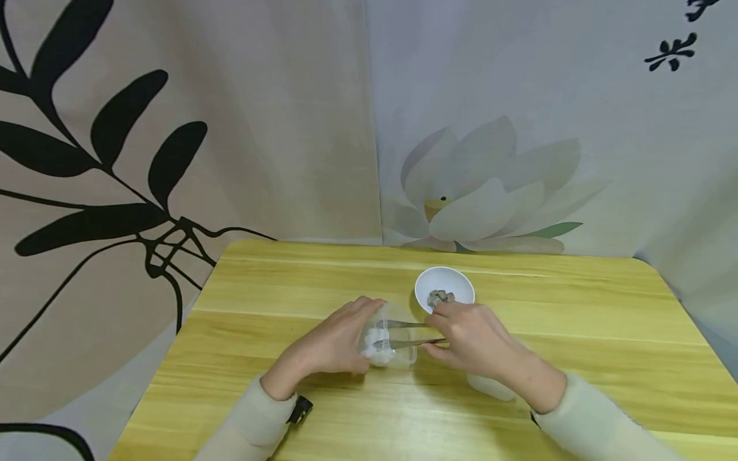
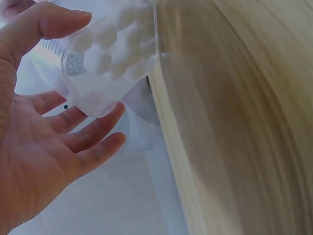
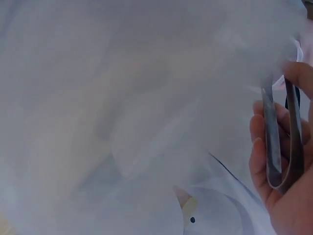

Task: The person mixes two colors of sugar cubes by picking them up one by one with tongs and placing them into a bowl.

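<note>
A clear plastic container [image 1: 410, 356] lies tipped on its side in the grip of my left hand [image 1: 340, 338], its mouth turned to the right. Several small white balls [image 2: 105, 39] show through its wall in the left wrist view. My right hand [image 1: 478, 336] holds metal tongs [image 3: 273, 142], whose two arms stand apart and reach into the container's mouth. Whether the tips pinch a ball I cannot tell. Just behind the right hand stands a white bowl [image 1: 425, 282] with grey-brown lumps [image 1: 439, 297] in it, partly covered by the fingers.
A whitish translucent object [image 1: 491, 388] lies on the wooden table [image 1: 300, 275] under my right forearm, mostly hidden by it. At the table's far edge hangs a printed curtain [image 1: 311, 128] with leaves and a flower.
</note>
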A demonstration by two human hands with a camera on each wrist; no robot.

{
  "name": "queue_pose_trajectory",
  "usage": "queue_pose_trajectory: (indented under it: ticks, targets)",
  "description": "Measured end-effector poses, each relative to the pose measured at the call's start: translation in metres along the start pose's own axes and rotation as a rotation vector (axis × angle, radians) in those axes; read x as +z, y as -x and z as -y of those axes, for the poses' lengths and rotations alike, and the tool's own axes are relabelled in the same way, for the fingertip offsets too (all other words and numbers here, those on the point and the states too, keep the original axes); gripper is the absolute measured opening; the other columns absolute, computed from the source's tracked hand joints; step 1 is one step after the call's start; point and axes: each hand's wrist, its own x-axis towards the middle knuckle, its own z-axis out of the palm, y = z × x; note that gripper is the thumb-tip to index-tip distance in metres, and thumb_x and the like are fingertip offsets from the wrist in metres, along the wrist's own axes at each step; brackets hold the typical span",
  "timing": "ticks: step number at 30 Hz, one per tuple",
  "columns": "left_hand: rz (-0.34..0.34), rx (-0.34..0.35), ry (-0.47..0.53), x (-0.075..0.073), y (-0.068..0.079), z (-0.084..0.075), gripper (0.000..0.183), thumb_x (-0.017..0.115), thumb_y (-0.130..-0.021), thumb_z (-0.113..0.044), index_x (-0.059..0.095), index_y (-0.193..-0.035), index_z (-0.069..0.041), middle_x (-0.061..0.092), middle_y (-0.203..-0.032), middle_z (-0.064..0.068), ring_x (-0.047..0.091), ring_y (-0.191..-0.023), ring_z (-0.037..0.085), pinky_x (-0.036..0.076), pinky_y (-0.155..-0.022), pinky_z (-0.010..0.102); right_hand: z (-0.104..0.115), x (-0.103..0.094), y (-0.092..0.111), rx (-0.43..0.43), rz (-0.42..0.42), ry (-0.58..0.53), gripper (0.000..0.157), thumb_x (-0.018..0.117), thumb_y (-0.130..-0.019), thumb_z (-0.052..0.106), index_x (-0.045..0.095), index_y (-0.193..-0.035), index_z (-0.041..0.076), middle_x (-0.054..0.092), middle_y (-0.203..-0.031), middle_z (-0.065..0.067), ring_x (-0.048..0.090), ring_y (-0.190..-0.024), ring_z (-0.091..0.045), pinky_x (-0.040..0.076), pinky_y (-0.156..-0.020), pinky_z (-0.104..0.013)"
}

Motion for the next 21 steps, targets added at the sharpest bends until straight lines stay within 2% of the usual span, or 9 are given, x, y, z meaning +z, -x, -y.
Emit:
queue_pose_trajectory:
  ticks: [7,12,21]
  targets:
    - [-0.004,0.011,-0.042,0.0018,0.0000,-0.0012,0.113,0.088,-0.061,-0.003,0.036,-0.161,-0.011,0.050,-0.144,0.000,0.053,-0.119,0.018,0.050,-0.102,0.041,0.0037,0.0059,0.0012,-0.011,0.012,-0.002,0.031,0.093,-0.072,0.030,0.075,-0.088,0.010,0.067,-0.081,0.003,0.063,-0.067,-0.011,0.053,-0.052,-0.026]
    - [-0.015,0.014,-0.072,0.0028,-0.0005,-0.0018,0.113,0.088,-0.060,-0.005,0.036,-0.161,-0.010,0.051,-0.144,0.002,0.053,-0.121,0.019,0.047,-0.106,0.044,0.0054,0.0080,0.0025,-0.021,0.031,0.006,0.031,0.094,-0.072,0.028,0.075,-0.088,0.010,0.067,-0.082,0.004,0.063,-0.069,-0.011,0.054,-0.055,-0.026]
    - [-0.033,0.039,-0.111,0.0041,-0.0009,-0.0025,0.111,0.088,-0.060,-0.007,0.038,-0.159,-0.009,0.054,-0.140,0.003,0.053,-0.114,0.018,0.047,-0.105,0.044,0.0059,0.0090,0.0018,-0.010,0.058,-0.005,0.029,0.093,-0.075,0.027,0.074,-0.089,0.010,0.067,-0.082,0.004,0.061,-0.069,-0.011,0.053,-0.056,-0.025]
